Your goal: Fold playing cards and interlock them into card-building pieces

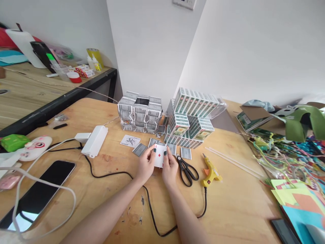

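An ace of diamonds playing card is held face up between my two hands, above the wooden table. My left hand pinches its left edge, and my right hand grips the right edge. Just behind lie several face-down cards and a joker card. Farther back stands a box-like structure built of playing cards, with a dark opening in its top. Black-handled scissors lie right of my right hand, and a yellow glue gun lies beyond them.
Stacked card boxes stand at the back. Clear glue sticks lie to the right, before tangled cords and coloured paper. A white power strip, a black cable and a phone occupy the left and front.
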A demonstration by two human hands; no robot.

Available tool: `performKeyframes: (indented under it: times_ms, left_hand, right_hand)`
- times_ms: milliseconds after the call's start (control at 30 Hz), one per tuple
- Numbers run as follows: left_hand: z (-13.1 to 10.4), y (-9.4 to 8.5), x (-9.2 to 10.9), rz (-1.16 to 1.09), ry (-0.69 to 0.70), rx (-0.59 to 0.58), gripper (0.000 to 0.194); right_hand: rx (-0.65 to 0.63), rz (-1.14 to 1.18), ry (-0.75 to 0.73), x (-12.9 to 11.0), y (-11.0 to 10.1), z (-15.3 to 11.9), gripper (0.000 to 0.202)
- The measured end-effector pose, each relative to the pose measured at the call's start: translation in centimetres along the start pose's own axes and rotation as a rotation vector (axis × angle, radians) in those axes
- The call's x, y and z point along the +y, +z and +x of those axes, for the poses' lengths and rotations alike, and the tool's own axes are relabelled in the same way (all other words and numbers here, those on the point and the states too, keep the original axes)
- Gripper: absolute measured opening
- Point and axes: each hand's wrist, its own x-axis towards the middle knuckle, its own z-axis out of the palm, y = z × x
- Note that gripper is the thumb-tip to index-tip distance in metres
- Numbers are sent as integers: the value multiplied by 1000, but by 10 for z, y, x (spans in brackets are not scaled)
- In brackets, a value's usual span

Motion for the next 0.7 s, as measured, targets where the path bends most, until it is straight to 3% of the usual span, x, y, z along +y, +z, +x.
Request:
performKeyframes:
  times_ms: [233,533,700]
  left_hand:
    - [-1,-1,4,23,12,3,38]
    - [-2,1,2,-77,-17,-35,38]
    - [-2,1,1,-92,-21,-28,38]
  right_hand:
    - [-21,19,10,0,1,0,53]
    - [-56,283,95,-6,3,1,50]
    - [-81,299,110,-5,2,3,48]
